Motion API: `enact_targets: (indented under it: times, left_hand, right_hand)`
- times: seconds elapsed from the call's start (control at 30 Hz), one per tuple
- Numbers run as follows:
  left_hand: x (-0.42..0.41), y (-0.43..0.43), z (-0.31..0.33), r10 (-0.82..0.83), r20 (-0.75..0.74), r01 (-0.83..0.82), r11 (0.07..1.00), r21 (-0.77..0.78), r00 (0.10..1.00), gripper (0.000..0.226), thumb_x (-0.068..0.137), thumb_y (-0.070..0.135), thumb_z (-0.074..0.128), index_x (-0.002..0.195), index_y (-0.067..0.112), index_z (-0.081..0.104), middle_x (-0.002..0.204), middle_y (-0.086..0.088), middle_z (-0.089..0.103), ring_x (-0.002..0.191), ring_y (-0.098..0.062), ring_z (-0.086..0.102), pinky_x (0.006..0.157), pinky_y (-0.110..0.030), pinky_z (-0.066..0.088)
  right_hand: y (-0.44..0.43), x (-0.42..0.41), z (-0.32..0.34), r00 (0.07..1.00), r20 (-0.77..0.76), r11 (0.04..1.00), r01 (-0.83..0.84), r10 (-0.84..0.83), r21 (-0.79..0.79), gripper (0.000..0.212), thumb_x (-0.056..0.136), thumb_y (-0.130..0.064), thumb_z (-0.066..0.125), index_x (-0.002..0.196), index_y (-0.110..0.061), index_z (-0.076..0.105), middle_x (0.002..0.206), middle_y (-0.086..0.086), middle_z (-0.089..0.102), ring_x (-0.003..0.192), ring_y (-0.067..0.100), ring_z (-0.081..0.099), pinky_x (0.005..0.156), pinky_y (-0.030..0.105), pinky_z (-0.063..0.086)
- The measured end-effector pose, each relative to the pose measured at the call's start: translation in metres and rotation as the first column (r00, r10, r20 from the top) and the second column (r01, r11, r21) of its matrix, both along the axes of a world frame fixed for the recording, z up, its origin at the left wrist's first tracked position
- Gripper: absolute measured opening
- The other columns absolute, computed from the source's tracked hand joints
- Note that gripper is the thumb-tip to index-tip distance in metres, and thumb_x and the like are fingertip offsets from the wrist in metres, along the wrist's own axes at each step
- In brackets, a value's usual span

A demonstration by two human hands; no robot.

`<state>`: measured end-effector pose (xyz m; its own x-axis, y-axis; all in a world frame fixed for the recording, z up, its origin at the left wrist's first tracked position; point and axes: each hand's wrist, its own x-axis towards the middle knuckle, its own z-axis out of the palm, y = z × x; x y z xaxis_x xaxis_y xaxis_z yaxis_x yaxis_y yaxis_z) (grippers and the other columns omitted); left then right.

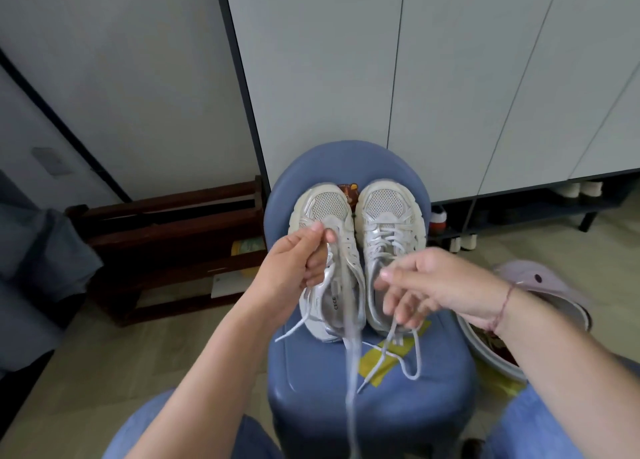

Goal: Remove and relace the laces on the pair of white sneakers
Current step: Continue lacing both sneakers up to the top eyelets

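Note:
Two white sneakers stand side by side on a blue stool [446,372], toes pointing away from me. My left hand [298,264] pinches a lace at the lower eyelets of the left sneaker [329,213]. That shoe's lace [349,365] is largely pulled out and trails blurred toward me over the stool's front edge. The right sneaker [388,213] is still laced across its front. My right hand [422,285] hovers over its heel, motion-blurred, with a lace strand running through its fingers; the loose ends [408,361] lie on the stool.
A yellow patch [377,361] lies on the stool seat. Dark wooden frames [166,237] lean at the left. White cabinet doors stand behind, with shoes on a low shelf [519,213] underneath. A lilac lidded bin [540,292] sits at the right. My blue-jeaned knees flank the stool.

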<state>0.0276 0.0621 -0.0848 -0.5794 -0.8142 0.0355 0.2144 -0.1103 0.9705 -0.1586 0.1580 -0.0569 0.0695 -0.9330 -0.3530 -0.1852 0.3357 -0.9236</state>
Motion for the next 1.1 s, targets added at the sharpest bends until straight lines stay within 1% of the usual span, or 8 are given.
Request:
enact_targets:
  times: [0.13,0.23,0.33,0.5,0.6,0.9,1.03,1.1]
  left_hand:
    - [-0.013,0.006,0.000,-0.136,0.091,0.139,0.990,-0.034,0.987,0.030,0.093,0.035,0.047,0.080,0.013,0.062,0.053,0.005,0.026,0.045,-0.006,0.021,0.043,-0.017,0.021]
    - [-0.020,0.009,0.004,-0.196,0.131,0.205,0.977,-0.056,0.972,0.034,0.095,0.034,0.046,0.071,0.024,0.068,0.054,0.002,0.025,0.047,-0.007,0.019,0.045,-0.019,0.021]
    - [-0.022,0.006,0.005,-0.196,0.142,0.205,0.977,-0.056,0.970,0.036,0.096,0.033,0.046,0.070,0.026,0.069,0.052,0.002,0.026,0.046,-0.008,0.019,0.045,-0.018,0.023]
    - [-0.016,-0.006,-0.001,-0.124,0.179,0.132,0.991,-0.036,0.976,0.032,0.095,0.034,0.049,0.076,0.014,0.065,0.050,0.005,0.027,0.045,-0.008,0.022,0.043,-0.016,0.026]
    - [-0.011,-0.016,-0.004,-0.066,0.170,0.069,0.998,-0.014,0.983,0.031,0.099,0.029,0.047,0.081,0.011,0.064,0.051,0.006,0.028,0.043,-0.006,0.023,0.042,-0.015,0.025]
    - [-0.010,-0.023,-0.011,0.244,0.208,-0.238,0.970,-0.053,0.947,0.023,0.102,0.017,0.052,0.086,0.009,0.068,0.054,0.003,0.052,0.047,-0.008,0.038,0.054,-0.021,0.036]
    - [-0.011,-0.024,-0.010,0.247,0.108,-0.244,0.969,-0.037,0.963,0.029,0.105,0.004,0.039,0.101,0.012,0.067,0.066,0.003,0.066,0.057,-0.004,0.056,0.061,-0.016,0.050]
    - [-0.011,-0.023,-0.010,0.185,0.151,-0.173,0.981,-0.092,0.971,0.029,0.105,0.006,0.038,0.105,0.013,0.067,0.066,0.004,0.065,0.057,-0.005,0.052,0.061,-0.016,0.048]
  right_hand:
    - [-0.018,0.002,-0.005,0.975,-0.041,0.904,0.188,-0.220,-0.385,0.014,0.093,-0.010,0.057,0.106,-0.012,0.061,0.095,0.005,0.064,0.049,0.010,0.054,0.048,0.024,0.049]
    - [-0.027,0.006,-0.010,0.998,0.041,0.927,0.058,-0.046,-0.370,0.030,0.092,-0.017,0.058,0.122,-0.015,0.056,0.106,0.002,0.065,0.055,0.013,0.056,0.051,0.024,0.049]
    - [-0.031,0.007,-0.014,0.999,-0.023,0.935,0.012,-0.022,-0.355,0.030,0.087,-0.029,0.060,0.110,-0.011,0.065,0.078,0.004,0.059,0.058,0.010,0.053,0.055,0.021,0.046]
    - [-0.039,-0.017,-0.017,0.925,-0.124,0.851,0.271,-0.360,-0.450,0.015,0.088,-0.028,0.064,0.079,-0.018,0.069,0.052,-0.013,0.049,0.048,0.004,0.037,0.053,0.024,0.031]
    - [-0.042,-0.036,-0.016,0.825,0.033,0.718,0.510,-0.564,-0.474,0.017,0.091,-0.023,0.061,0.079,-0.013,0.068,0.060,0.001,0.046,0.051,0.010,0.037,0.055,0.028,0.032]
    - [-0.051,-0.042,-0.026,0.610,0.161,0.474,0.732,-0.776,-0.489,0.018,0.091,-0.014,0.060,0.075,-0.016,0.064,0.066,0.003,0.062,0.062,0.013,0.056,0.078,0.034,0.052]
    - [-0.043,-0.041,-0.025,0.778,-0.108,0.736,0.526,-0.619,-0.425,0.019,0.093,-0.019,0.058,0.083,-0.006,0.068,0.068,0.002,0.064,0.055,0.012,0.052,0.059,0.022,0.049]
    - [-0.038,-0.037,-0.026,0.795,-0.345,0.840,0.346,-0.499,-0.417,0.013,0.091,-0.025,0.060,0.089,-0.018,0.071,0.085,-0.006,0.068,0.072,0.007,0.059,0.069,0.020,0.048]
